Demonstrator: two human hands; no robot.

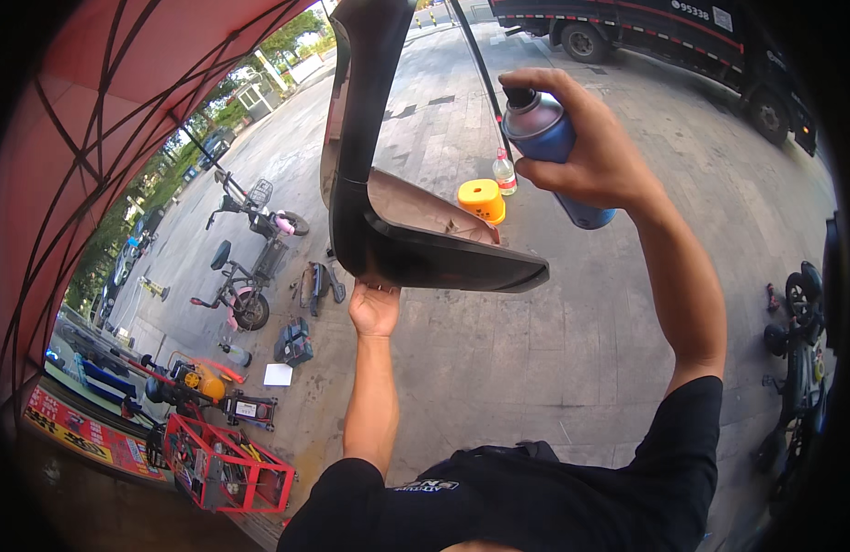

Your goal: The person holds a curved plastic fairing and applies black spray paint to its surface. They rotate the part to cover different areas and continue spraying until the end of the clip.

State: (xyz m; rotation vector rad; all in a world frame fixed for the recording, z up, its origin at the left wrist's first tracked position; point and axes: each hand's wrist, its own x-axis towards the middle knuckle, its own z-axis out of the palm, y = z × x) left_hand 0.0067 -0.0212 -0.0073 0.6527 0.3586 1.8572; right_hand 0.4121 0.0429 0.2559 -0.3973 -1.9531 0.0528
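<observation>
A long bent panel [416,253], glossy black outside with a pinkish inner face, hangs in front of me at the centre. My left hand [374,308] grips its underside at the bend, the fingertips partly hidden behind it. My right hand [586,156] is wrapped round a blue spray can [544,133] with a black top, held tilted to the right of the panel, its index finger on the nozzle.
A yellow stool [480,198] and bottle [504,177] stand behind. Scooters [250,304], a toolbox [293,342] and a red rack [227,465] are left; a bike [797,368] is right, a truck [646,37] behind. A red canopy [93,83] overhangs left.
</observation>
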